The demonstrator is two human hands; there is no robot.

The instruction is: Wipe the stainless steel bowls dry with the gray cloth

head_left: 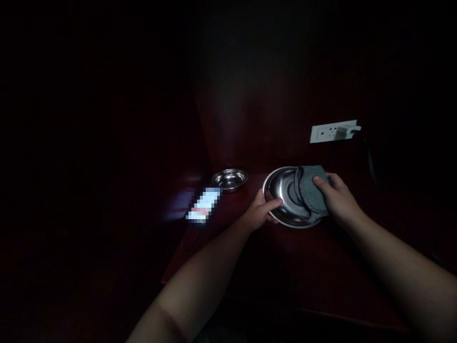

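A shiny steel bowl [282, 183] is tilted toward me above the dark red table. My left hand [262, 212] grips its left rim, the thumb lying inside the bowl and the fingers beneath. In my right hand [337, 195] is a folded grey-green cloth [312, 188] with a patterned edge. The thumb presses on top of the cloth, which covers the right side of the bowl. What lies under the cloth, and most of the right fingers, are hidden.
Behind my left hand, a second steel bowl [229, 179] stands on the table [228, 228]. A lit phone [204, 206] is to its front left. On the back wall, a white socket panel [328, 132] holds a plugged-in charger [348, 129] with a dark cable.
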